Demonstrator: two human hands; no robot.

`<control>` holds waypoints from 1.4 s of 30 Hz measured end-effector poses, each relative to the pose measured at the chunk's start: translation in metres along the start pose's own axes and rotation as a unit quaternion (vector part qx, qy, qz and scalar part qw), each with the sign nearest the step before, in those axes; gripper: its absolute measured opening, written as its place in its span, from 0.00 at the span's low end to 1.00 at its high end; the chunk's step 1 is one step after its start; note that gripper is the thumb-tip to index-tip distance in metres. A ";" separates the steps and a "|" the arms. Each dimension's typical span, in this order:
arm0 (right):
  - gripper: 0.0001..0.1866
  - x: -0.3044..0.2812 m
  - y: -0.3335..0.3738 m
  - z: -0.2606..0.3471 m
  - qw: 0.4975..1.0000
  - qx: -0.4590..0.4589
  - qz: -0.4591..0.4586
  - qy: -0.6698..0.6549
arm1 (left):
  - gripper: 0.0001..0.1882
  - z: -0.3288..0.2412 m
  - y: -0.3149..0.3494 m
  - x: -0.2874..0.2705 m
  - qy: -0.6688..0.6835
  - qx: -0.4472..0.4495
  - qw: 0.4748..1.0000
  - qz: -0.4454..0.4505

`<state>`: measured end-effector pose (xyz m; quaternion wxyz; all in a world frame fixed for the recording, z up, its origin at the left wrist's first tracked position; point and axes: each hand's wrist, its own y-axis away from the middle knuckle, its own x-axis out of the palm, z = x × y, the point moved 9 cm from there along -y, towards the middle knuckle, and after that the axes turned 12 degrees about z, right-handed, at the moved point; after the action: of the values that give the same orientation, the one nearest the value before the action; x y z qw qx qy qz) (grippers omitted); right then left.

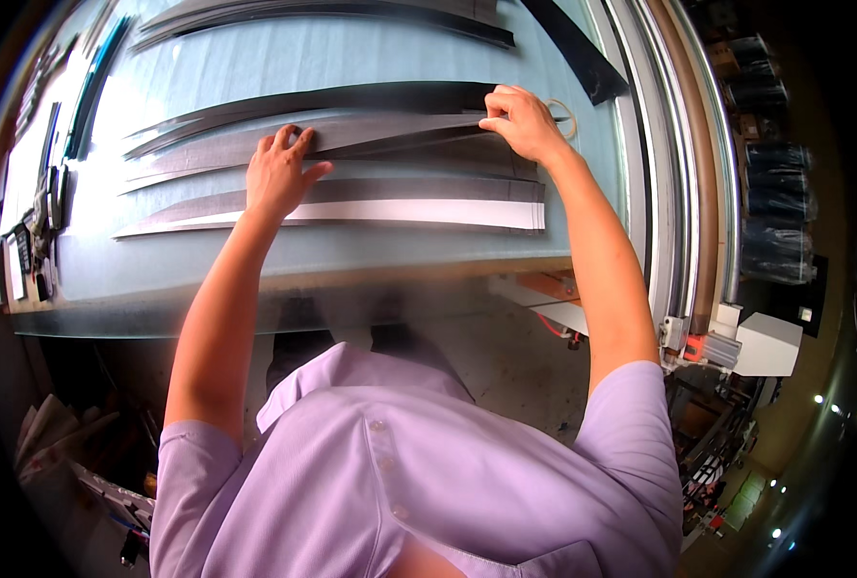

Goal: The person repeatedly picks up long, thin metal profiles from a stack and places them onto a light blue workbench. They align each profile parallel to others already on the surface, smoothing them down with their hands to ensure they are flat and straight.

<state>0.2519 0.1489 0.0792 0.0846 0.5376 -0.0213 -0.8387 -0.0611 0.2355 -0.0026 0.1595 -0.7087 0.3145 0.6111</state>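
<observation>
Long dark grey strips of thin sheet material lie side by side across a pale blue glass-like table top [351, 252]. My right hand [523, 120] pinches the right end of one grey strip [400, 130] and lifts it a little off the layer below. On the left part of the same strip, my left hand [282, 173] rests with its fingers spread. Nearer to me lies another strip [448, 212] with a white band along it. Beyond my hands runs a darker strip [351, 98]. A roll of tape or ring [565, 118] shows partly behind my right hand.
More dark strips [332, 21] are stacked at the far side, and a black piece [578, 53] lies at the far right. Metal rails [674, 144] border the table's right side. Rulers and small tools [43, 222] line the left edge. A white box-shaped machine part [768, 344] stands at the right.
</observation>
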 end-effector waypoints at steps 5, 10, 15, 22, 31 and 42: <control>0.12 -0.029 -0.004 0.035 0.974 -0.084 -0.123 0.172 | 0.30 -0.004 0.000 -0.008 0.013 -0.001 1.000 -0.024; 0.13 -0.080 0.069 0.119 0.895 -0.198 -0.316 0.245 | 0.22 -0.009 0.023 -0.074 -0.005 0.080 0.957 -0.279; 0.12 -0.008 0.142 0.110 0.980 -0.115 -0.154 0.050 | 0.23 -0.031 0.113 -0.069 -0.025 0.137 0.974 -0.176; 0.14 0.076 0.099 0.018 0.988 0.054 -0.126 0.064 | 0.28 -0.018 0.179 0.031 -0.045 0.137 0.989 -0.035; 0.07 0.063 0.004 -0.019 0.981 0.055 -0.175 0.061 | 0.31 -0.006 0.172 0.035 0.022 0.116 0.993 -0.014; 0.03 0.045 -0.028 0.023 0.963 -0.043 -0.236 0.119 | 0.27 -0.004 0.175 0.026 0.049 0.114 0.991 -0.046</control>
<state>0.2088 0.1680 0.0447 -0.0908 0.6191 0.1525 -0.7650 -0.1692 0.0951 0.0011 0.2516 -0.7289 0.3564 0.5277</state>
